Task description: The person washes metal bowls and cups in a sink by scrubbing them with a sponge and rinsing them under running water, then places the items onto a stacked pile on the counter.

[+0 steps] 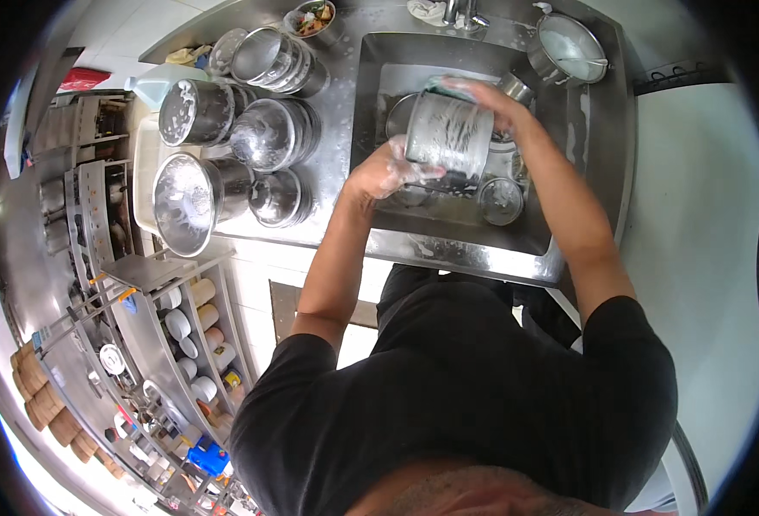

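Note:
A soapy metal pot (452, 129) is tilted on its side above the steel sink basin (457, 233). My left hand (389, 171), covered in suds, grips it near its lower left rim. At the pot's upper edge, my right hand (492, 103) presses what looks like a green scouring pad (436, 82) to the metal; the fingers are blurred. Under the pot, the basin holds a small round metal bowl (501, 200), a metal cup (515, 87) and other metalware in water, partly hidden by the pot and my hands.
Stacked soapy metal bowls (266, 135) and pots (189, 113) crowd the left counter. A container of food scraps (315, 20) stands behind them. The faucet (463, 16) rises at the sink's back, beside a pot of suds (570, 48). Shelves with containers (205, 316) are at lower left.

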A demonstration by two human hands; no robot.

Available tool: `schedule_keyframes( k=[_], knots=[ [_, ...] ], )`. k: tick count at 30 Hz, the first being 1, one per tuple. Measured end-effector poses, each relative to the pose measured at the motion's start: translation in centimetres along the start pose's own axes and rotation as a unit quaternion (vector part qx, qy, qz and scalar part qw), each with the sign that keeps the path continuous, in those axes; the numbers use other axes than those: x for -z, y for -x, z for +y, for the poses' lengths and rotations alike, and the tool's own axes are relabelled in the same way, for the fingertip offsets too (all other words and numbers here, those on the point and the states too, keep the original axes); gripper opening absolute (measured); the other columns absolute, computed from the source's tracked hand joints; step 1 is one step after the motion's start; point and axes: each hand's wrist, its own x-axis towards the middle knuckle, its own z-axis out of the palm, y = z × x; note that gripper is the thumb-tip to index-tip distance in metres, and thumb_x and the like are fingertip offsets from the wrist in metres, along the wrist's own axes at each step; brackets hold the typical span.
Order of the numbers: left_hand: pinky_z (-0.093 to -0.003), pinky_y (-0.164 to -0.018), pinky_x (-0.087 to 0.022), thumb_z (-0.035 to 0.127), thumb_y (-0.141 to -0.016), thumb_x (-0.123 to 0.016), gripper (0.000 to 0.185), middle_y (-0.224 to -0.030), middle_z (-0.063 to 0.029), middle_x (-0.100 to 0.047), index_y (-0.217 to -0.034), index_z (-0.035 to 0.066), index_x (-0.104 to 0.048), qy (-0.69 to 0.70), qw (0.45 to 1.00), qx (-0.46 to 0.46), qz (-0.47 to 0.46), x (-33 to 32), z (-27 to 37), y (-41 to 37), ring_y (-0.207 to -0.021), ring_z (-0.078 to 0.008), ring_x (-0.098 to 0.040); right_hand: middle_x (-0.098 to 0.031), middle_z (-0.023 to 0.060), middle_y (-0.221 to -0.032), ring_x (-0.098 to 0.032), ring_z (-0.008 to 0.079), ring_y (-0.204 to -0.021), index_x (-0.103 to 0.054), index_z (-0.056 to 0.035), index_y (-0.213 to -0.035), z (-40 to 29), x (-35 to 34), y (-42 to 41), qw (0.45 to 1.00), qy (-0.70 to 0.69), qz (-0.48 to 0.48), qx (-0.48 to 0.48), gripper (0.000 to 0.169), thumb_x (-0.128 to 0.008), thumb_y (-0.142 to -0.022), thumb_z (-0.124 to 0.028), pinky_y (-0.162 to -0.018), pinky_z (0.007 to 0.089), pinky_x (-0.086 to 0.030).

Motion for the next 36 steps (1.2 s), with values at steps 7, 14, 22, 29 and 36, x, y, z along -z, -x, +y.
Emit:
schedule_keyframes(
  k=[7,14,22,29,36],
  knots=[
    [-0.0362,-0.084,-0.054,0.022,-0.101,-0.06,0.03,-0.108,-0.0067,-0.07,-0.124,0.004,-0.068,0.158,0.935,0.097,0.303,-0.8,-2.8,-5.0,-0.093,-0.0195,-0.064,-0.047,0.0145,-0.15,-0.048,0.0269,-0.135,-0.039,-0.0025,-0.152,10.7,-10.3,1.0,0.898,-0.312,0.255,0.174,0.067,-0.058,-0.102,-0.043,-0.113,0.0431,-0.037],
    [-0.0382,-0.109,-0.043,0.025,-0.111,-0.036,0.041,-0.139,-0.0182,-0.06,-0.135,0.002,-0.06,-0.109,0.931,-0.092,0.335,1.7,-8.8,-7.2,-0.126,-0.0282,-0.058,-0.06,0.0199,-0.134,-0.056,0.0433,-0.122,-0.06,-0.012,-0.139,0.3,-8.4,0.4,0.62,0.558,0.341,0.434,0.05,-0.064,-0.09,-0.026,-0.103,0.0525,-0.045],
    [-0.0608,-0.106,-0.047,0.044,-0.099,-0.065,0.064,-0.143,-0.0195,-0.056,-0.142,-0.001,-0.049,0.32,0.909,-0.057,0.26,0.5,-1.9,-5.2,-0.129,-0.0356,-0.057,-0.063,0.0118,-0.135,-0.06,0.0299,-0.121,-0.058,-0.0069,-0.135,10.3,5.1,-2.5,0.955,-0.222,0.183,0.073,0.047,-0.052,-0.104,-0.041,-0.104,0.0474,-0.046],
    [-0.0525,-0.109,-0.049,0.038,-0.108,-0.049,0.045,-0.138,-0.0159,-0.062,-0.139,0.005,-0.056,0.441,0.843,-0.077,0.297,3.9,-8.0,-6.9,-0.125,-0.0312,-0.061,-0.066,0.0146,-0.132,-0.057,0.0316,-0.128,-0.059,0.0007,-0.133,6.6,-5.9,4.6,0.84,-0.523,-0.043,0.14,0.052,-0.06,-0.101,-0.041,-0.109,0.053,-0.044],
    [-0.0471,-0.117,-0.033,0.064,-0.096,-0.057,0.092,-0.16,-0.018,-0.038,-0.16,0.006,-0.026,0.037,0.947,0.007,0.32,5.0,-2.2,-4.6,-0.142,-0.0383,-0.044,-0.073,0.017,-0.115,-0.07,0.0313,-0.106,-0.068,0.0004,-0.12,1.4,-6.5,4.4,0.959,-0.051,0.196,0.197,0.058,-0.081,-0.085,-0.044,-0.095,0.0405,-0.051]
  ],
)
